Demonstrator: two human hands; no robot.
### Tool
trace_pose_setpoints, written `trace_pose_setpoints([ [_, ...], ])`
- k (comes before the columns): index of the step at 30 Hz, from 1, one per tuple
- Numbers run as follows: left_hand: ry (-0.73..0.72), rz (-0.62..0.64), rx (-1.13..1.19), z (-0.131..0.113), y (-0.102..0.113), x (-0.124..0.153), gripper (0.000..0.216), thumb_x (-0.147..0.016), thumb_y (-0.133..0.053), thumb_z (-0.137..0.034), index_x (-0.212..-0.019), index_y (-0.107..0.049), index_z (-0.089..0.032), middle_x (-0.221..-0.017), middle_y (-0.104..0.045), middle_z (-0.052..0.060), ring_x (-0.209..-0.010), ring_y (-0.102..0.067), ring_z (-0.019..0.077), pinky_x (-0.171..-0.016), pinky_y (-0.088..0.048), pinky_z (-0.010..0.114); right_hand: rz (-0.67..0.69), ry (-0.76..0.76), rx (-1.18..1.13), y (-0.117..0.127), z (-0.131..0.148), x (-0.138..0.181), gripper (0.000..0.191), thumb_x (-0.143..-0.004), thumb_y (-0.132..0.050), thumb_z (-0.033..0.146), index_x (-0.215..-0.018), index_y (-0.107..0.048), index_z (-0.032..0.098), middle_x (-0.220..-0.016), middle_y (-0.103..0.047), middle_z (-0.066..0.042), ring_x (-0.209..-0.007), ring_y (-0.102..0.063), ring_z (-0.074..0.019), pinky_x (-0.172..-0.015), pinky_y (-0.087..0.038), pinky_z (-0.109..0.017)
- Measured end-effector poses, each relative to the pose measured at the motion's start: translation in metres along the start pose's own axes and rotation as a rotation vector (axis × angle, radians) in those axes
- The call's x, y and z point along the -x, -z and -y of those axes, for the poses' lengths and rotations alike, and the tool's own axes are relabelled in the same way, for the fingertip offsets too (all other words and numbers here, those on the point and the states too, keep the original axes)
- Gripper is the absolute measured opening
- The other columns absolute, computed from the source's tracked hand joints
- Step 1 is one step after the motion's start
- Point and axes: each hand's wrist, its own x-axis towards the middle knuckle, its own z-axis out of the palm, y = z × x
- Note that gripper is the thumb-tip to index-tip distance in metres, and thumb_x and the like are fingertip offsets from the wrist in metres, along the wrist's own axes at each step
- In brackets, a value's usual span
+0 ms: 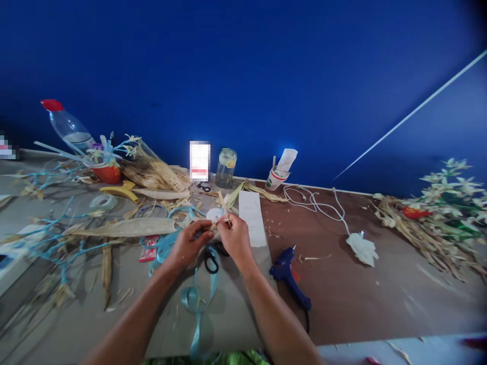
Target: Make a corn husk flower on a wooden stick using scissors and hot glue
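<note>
Pale strip pinched by both hands over the grey surface

Thumb and fingertips of the right hand pinch the strip near its lower end. Thumb and forefinger of the left hand come together beside them, apparently on the same end; exact contact there is too small to confirm. The free end points away from the wearer. Bringing the tips together presumably steadies a thin, light item and leaves that end unobstructed.

Dark scissors lie just below the hands, handle loop towards the wearer, arguably for easy reach. Blue ribbon is heaped beside the left hand; a loose length trails between the arms and could snag. A white sheet lies just right of the right hand.

Movement leftward is hemmed in by a long husk and blue-wrapped stems. Rightward, where grey meets the brown surface, a glue gun rests nozzle outward, presumably for safety. Between it and the flower bundle lies the broadest room. Blue wall bounds the back; the front edge shows lower right.
</note>
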Motion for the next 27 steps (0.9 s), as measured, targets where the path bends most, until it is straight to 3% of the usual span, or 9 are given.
trace_pose_setpoints([
  [3,0.001,0.023,-0.051,-0.0006,-0.0029,0.0006,0.011,-0.07,-0.065,-0.027,-0.071,-0.068,-0.017,-0.064,-0.061,0.001,-0.062,-0.053,0.0141,-0.06,-0.042,0.025,0.017,0.017,0.065,0.0002,0.0009,0.0009,0.018,-0.077,-0.053,0.032,-0.069,-0.06,0.018,-0.058,-0.057,0.0,-0.055,-0.049,-0.0146,-0.055,-0.037,-0.025],
  [6,0.012,0.041,-0.042,-0.0009,-0.0035,0.0008,0.013,-0.073,-0.062,-0.028,-0.07,-0.067,-0.017,-0.057,-0.056,-0.001,-0.053,-0.047,0.0121,-0.053,-0.037,0.024,0.042,0.019,0.076,0.0018,0.001,0.0008,0.019,-0.079,-0.052,0.034,-0.073,-0.062,0.018,-0.062,-0.062,-0.002,-0.057,-0.052,-0.0153,-0.057,-0.039,-0.025],
  [20,-0.04,0.014,-0.088,0.0025,-0.003,0.0012,0.014,-0.074,-0.061,-0.029,-0.071,-0.069,-0.018,-0.058,-0.055,-0.001,-0.057,-0.046,0.0131,-0.056,-0.037,0.024,0.05,0.023,0.091,0.006,0.002,-0.0006,0.019,-0.078,-0.054,0.033,-0.073,-0.064,0.017,-0.067,-0.066,-0.005,-0.062,-0.056,-0.0173,-0.062,-0.041,-0.027],
  [27,0.004,-0.075,-0.004,0.0035,-0.005,0.0003,0.013,-0.072,-0.063,-0.029,-0.068,-0.067,-0.018,-0.058,-0.055,-0.001,-0.058,-0.047,0.0135,-0.057,-0.037,0.024,0.077,-0.003,-0.154,0.0025,-0.0043,-0.0024,0.028,-0.075,-0.057,0.044,-0.07,-0.062,0.017,-0.068,-0.063,-0.002,-0.065,-0.055,-0.0156,-0.063,-0.042,-0.025],
])
